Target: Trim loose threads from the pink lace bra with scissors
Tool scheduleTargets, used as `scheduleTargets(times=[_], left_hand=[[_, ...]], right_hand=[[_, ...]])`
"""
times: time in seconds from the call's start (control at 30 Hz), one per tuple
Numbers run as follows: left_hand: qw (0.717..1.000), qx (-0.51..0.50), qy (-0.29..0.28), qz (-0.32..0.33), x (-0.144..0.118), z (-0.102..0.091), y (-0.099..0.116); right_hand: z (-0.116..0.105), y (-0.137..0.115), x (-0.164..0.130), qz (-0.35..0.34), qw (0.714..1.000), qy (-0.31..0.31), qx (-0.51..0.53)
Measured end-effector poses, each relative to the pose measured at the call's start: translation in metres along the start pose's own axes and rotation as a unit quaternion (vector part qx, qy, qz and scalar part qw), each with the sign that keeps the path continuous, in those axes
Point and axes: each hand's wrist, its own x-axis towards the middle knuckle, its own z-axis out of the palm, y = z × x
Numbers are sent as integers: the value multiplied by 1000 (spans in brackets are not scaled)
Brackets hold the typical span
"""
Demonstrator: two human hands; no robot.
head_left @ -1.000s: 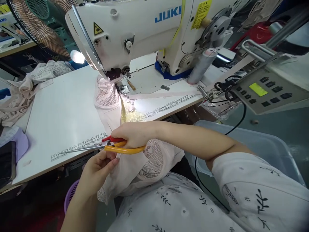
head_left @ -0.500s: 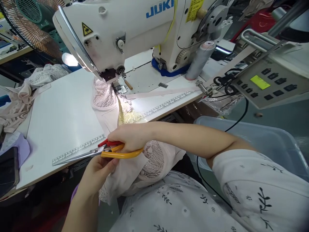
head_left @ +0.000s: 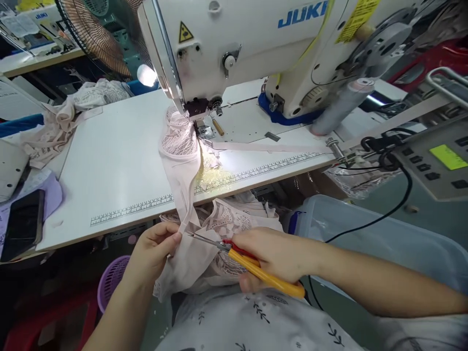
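Lowered scissors (head_left: 252, 265), gripped by right hand (head_left: 274, 256), meet pink strap (head_left: 188, 217) pinched by left hand (head_left: 155, 243); blade tips indistinct.

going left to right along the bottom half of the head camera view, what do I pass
Black phone → purple basket → left hand pinching the pink lace garment → scissors in the right hand → clear plastic bin.

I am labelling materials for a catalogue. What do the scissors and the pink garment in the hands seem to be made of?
Scissors: blades look like bare shiny metal; handles seem glossy plastic or a coating, one yellow, one red. Pink garment: soft, thin, matte fabric that folds loosely, with openwork lace panels, likely synthetic; the fibre cannot be told.
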Motion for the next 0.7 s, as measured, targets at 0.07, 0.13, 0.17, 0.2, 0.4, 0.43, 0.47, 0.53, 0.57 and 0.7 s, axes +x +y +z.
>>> scheduleTargets(times=[0.07,0.13,0.17,0.2,0.4,0.43,0.47,0.53,0.57,0.7], left_hand=[[1000,-2,-1,-5,-1,1,0],[1000,-4,-6,-11,-2,3,0],[1000,-5,-8,-15,-2,4,0],[1000,-7,-10,-18,-3,5,1],[999,-20,5,-27,-6,10,2],[999,-22,9,-28,-6,10,2],[999,-23,12,-30,-7,10,2],[999,-26,16,-32,-8,10,2],[999,-27,17,-33,-8,10,3],[999,-23,15,-30,-8,10,5]], right_hand=[[5,2,-2,24,1000,-14,-14],[6,1,0,41,999,-15,-17],[6,0,2,44,999,-14,-17],[6,-2,4,44,999,-13,-17],[5,-10,15,19,1000,4,-22],[6,-10,16,19,1000,9,-21],[7,-11,17,22,999,14,-22],[9,-12,19,34,999,22,-23],[10,-13,19,43,998,25,-25],[16,-12,21,64,997,36,-10]])
